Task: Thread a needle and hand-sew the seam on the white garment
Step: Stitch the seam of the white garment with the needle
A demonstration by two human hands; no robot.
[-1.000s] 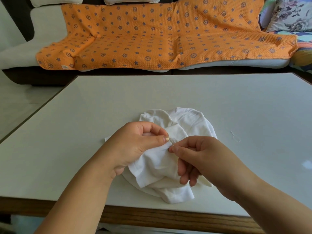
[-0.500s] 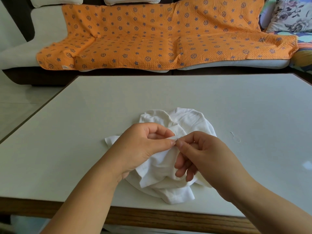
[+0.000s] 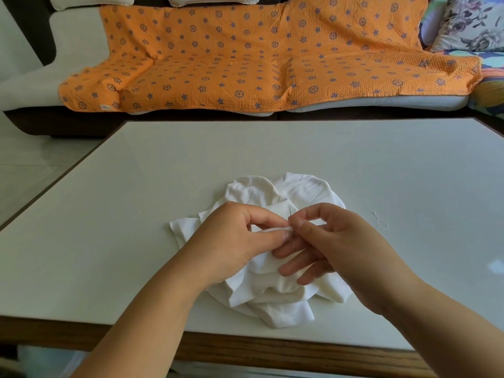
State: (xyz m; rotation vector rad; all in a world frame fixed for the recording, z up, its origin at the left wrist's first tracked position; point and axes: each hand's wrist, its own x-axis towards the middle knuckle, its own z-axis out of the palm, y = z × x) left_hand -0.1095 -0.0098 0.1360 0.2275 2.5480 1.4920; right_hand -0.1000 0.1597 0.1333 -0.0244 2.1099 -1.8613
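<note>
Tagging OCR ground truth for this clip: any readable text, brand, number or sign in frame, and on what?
No readable text in this frame.
Pale tag on the near edge of the orange blanket: too small to read.
Blanket print: stars and wheels, not letters.
White garment, needle, table, floral cushion: no markings visible.
</note>
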